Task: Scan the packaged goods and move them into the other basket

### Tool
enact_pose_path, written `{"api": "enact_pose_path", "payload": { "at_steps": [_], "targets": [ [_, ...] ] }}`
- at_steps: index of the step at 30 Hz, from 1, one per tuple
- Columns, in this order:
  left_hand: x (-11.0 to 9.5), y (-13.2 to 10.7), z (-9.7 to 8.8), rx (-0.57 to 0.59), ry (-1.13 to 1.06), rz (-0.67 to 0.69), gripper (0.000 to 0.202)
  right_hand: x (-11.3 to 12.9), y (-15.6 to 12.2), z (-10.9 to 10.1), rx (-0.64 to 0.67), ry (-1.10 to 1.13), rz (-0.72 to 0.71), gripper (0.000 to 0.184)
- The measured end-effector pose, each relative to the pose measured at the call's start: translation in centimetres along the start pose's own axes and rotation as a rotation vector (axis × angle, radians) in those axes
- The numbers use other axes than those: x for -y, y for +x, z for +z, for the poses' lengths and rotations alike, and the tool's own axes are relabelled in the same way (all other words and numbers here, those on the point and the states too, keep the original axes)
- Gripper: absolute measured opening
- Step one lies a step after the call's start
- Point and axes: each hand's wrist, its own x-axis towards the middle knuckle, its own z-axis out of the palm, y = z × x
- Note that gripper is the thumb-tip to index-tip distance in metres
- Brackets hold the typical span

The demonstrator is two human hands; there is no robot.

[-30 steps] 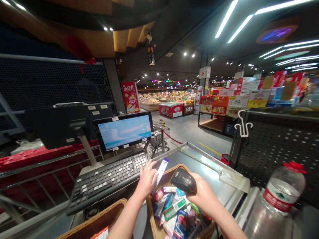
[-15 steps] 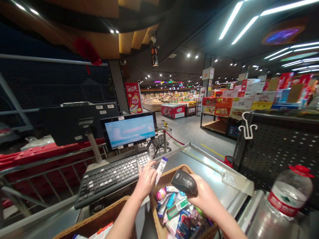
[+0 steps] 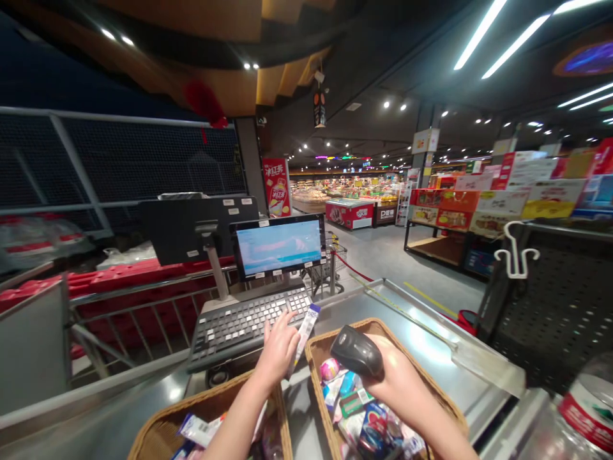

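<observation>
My right hand is wrapped round a black barcode scanner, held over the right wicker basket. Small packaged goods fill that basket, among them a green box and a pink round item. In my left hand a slim white packet with a purple end is pinched near the thumb, while the other fingers reach over the right part of the black keyboard. Whether a fingertip presses a key I cannot tell. Below my left forearm is a second wicker basket with packets inside.
A lit monitor stands behind the keyboard, beside the back of another screen. The metal counter extends to the right. At the right are a large plastic bottle and a white hook on a black perforated panel.
The view has swung left, so things appear further right and more of the left basket shows. My left hand has shifted leftward over the keyboard, still with the packet. The scanner stays in my right hand.
</observation>
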Motion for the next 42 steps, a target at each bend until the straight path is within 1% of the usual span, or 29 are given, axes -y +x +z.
{"api": "enact_pose_path", "payload": {
  "at_steps": [3, 6, 11, 15, 18, 21, 25, 27, 33, 37, 42],
  "targets": [
    [1.0, -1.2, -1.7, -0.030, 0.014, -0.011, 0.033, 2.2, 0.4, 0.1, 0.030, -0.004, -0.024, 0.046],
    [1.9, -2.5, -3.4, -0.046, 0.031, -0.027, 0.034, 3.7, 0.7, 0.8, 0.044, -0.010, -0.034, 0.048],
    [3.5, -5.1, -5.8, -0.058, 0.058, -0.076, 0.034, 5.1, 0.9, 3.0, 0.073, 0.008, -0.082, 0.050],
    [5.4, -7.8, -6.8, -0.030, 0.080, -0.120, 0.036, 6.6, 0.7, 4.8, 0.106, 0.026, -0.084, 0.050],
    [7.0, -10.1, -7.0, 0.008, 0.081, -0.164, 0.035, 7.6, 0.5, 5.8, 0.134, 0.021, -0.070, 0.046],
    [8.3, -12.2, -6.9, 0.037, 0.074, -0.198, 0.035, 8.0, 0.2, 7.0, 0.155, 0.019, -0.072, 0.047],
    [9.4, -14.5, -6.6, 0.088, 0.059, -0.238, 0.034, 8.1, -0.1, 8.6, 0.189, 0.006, -0.084, 0.046],
    [9.7, -15.4, -6.6, 0.127, 0.057, -0.254, 0.032, 8.4, -0.3, 9.3, 0.191, -0.002, -0.082, 0.045],
    [9.9, -17.7, -6.3, 0.207, 0.059, -0.252, 0.030, 10.0, -0.7, 10.2, 0.250, 0.029, -0.083, 0.030],
    [10.1, -19.0, -5.9, 0.260, 0.055, -0.260, 0.029, 10.3, -1.0, 11.0, 0.276, 0.034, -0.043, 0.030],
    [10.7, -20.2, -5.4, 0.301, 0.069, -0.241, 0.027, 10.2, -1.3, 12.0, 0.286, 0.081, -0.049, 0.035]
  ]
}}
